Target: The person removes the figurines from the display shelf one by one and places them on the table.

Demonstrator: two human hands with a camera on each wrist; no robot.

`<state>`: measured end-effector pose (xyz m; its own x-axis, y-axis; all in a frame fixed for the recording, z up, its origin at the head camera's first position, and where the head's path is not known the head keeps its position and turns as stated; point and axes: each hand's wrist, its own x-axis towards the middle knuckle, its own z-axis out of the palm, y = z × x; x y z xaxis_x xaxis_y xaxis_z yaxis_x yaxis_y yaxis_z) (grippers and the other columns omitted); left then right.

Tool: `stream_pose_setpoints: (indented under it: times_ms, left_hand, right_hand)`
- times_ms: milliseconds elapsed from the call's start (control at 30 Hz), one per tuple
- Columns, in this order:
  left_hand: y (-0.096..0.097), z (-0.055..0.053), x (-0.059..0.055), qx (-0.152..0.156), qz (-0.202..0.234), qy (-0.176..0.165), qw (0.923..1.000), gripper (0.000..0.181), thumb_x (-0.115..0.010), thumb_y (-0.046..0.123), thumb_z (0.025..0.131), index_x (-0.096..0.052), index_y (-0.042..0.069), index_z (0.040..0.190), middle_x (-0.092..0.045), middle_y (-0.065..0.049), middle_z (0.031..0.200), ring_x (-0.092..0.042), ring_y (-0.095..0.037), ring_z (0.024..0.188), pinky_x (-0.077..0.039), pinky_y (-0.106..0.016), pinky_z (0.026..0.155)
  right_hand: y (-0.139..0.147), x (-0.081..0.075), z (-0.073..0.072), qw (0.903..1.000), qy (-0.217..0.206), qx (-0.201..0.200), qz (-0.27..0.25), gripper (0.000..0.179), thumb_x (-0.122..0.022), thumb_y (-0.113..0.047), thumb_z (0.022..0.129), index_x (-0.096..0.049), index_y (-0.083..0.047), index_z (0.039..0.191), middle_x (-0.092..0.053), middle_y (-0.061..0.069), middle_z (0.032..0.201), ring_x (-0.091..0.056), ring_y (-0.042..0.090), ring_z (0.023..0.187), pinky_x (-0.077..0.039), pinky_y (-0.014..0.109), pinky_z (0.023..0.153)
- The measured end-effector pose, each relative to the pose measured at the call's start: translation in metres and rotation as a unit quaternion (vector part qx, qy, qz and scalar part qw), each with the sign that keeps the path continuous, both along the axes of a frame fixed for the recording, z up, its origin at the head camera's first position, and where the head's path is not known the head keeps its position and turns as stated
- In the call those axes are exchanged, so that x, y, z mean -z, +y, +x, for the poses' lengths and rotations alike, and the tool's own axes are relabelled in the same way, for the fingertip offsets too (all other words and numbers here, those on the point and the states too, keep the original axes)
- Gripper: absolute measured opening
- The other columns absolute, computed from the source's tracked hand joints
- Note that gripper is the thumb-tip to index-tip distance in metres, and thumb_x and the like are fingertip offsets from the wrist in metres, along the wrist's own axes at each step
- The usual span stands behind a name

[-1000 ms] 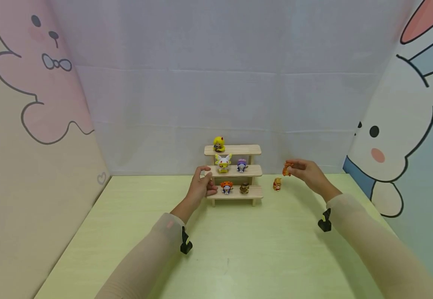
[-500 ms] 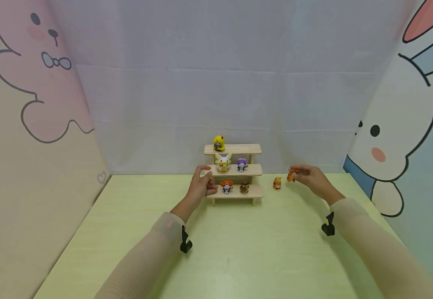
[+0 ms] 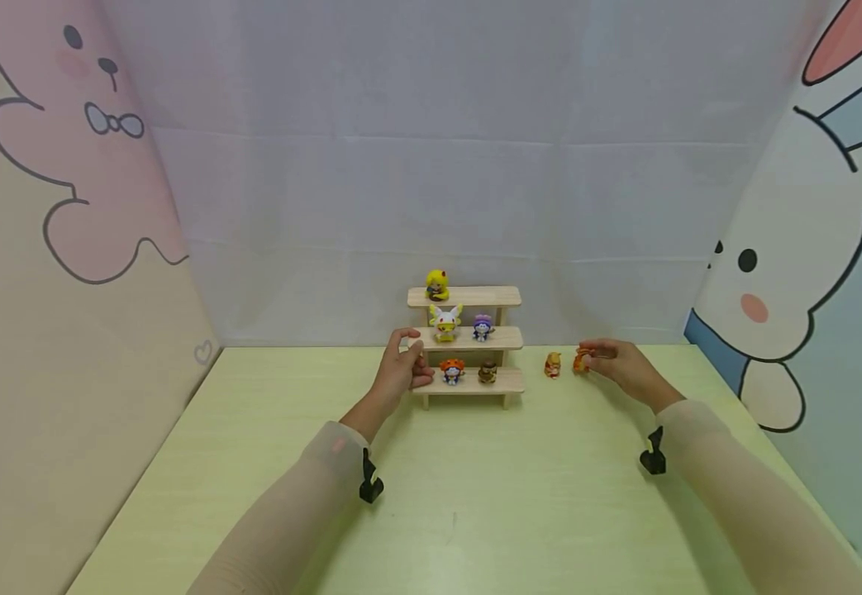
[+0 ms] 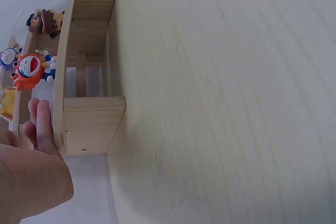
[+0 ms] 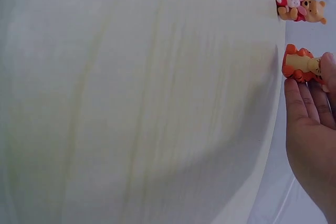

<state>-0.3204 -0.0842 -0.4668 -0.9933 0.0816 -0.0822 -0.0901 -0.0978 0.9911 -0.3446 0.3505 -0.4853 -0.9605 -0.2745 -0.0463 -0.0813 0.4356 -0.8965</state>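
Note:
In the head view my left hand (image 3: 395, 376) is at the left end of a three-tier wooden display shelf (image 3: 505, 339). Its thumb and index finger grip the middle board, and the lower fingers rest by the bottom board. My right hand (image 3: 624, 368) pinches an orange tiger figurine (image 5: 300, 65) by its head and upper body, with its base down at the tabletop. Just left of the tiger stands a yellow bear figurine (image 3: 553, 365), holding a small pink figure in the right wrist view. Part of the tiger is hidden by the fingers.
A yellow-haired figurine (image 3: 436, 286) sits on the top board. The middle board bears a white-eared figurine (image 3: 445, 324) and a purple-hatted one (image 3: 483, 327). On the bottom board are an orange-hatted figurine (image 3: 452, 372) and a brown one (image 3: 487, 373). A white cloth (image 3: 371, 182) hangs behind.
My right hand has moved the tiger figurine a little right and lowered it to the tabletop beside the bear. The left hand has stayed at the shelf.

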Motion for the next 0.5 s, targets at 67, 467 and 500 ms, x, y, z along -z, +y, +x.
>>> stream_pose_setpoints:
  times_ms: [67,467,500]
  left_hand:
    - [-0.0001,-0.0003,0.0002,0.001,-0.001,-0.001,1.0,0.029,-0.048,0.025,0.112,-0.043,0.016,0.139,-0.054,-0.006,0.082,-0.067,-0.017,0.067,-0.063,-0.032,0.066]
    - [-0.0018,0.0005,-0.0029,0.015,0.006,-0.004,0.9999,0.035,-0.045,0.025,0.113,-0.037,0.014,0.145,-0.055,-0.009,0.085,-0.067,-0.017,0.069,-0.064,-0.036,0.07]
    - [-0.0017,0.0004,-0.0026,0.014,0.006,-0.003,0.9999,0.034,-0.045,0.025,0.113,-0.038,0.014,0.144,-0.054,-0.009,0.085,-0.067,-0.017,0.069,-0.064,-0.035,0.069]
  right_hand:
    - [-0.0001,0.0015,0.0001,1.0,-0.003,0.0,-0.003,0.052,-0.06,-0.018,0.107,-0.045,0.005,0.151,-0.049,0.029,0.149,-0.058,0.022,0.125,-0.054,0.025,0.098]
    - [-0.0017,0.0055,-0.0004,1.0,0.006,-0.002,-0.006,0.052,-0.063,-0.017,0.105,-0.046,0.006,0.149,-0.05,0.029,0.147,-0.061,0.022,0.122,-0.055,0.024,0.095]
    - [-0.0016,0.0059,-0.0006,1.0,0.006,0.0,-0.006,0.052,-0.063,-0.017,0.105,-0.046,0.006,0.149,-0.05,0.03,0.147,-0.062,0.02,0.12,-0.055,0.023,0.095]
